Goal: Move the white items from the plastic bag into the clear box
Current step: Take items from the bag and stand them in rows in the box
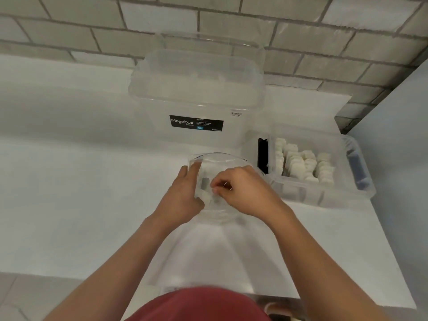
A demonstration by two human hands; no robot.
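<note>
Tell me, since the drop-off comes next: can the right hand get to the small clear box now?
Probably yes. The right hand is at the plastic bag; the clear box sits just to its right, apparently open-topped, with nothing between them.

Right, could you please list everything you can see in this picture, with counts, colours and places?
large storage box: one, clear, black label, lidded, back centre of counter
clear box: one, clear, open, on counter at right
boxed white items: many, white, in rows inside the clear box
plastic bag: one, clear, centre of counter, between the hands
bagged white items: a few, white, inside the plastic bag
counter: one, white
tiled wall: one, pale grey, behind the counter
red garment: one, red, bottom edge
left hand: one, holds the bag's left side
right hand: one, fingers curled at the bag; what they pinch is unclear
</note>
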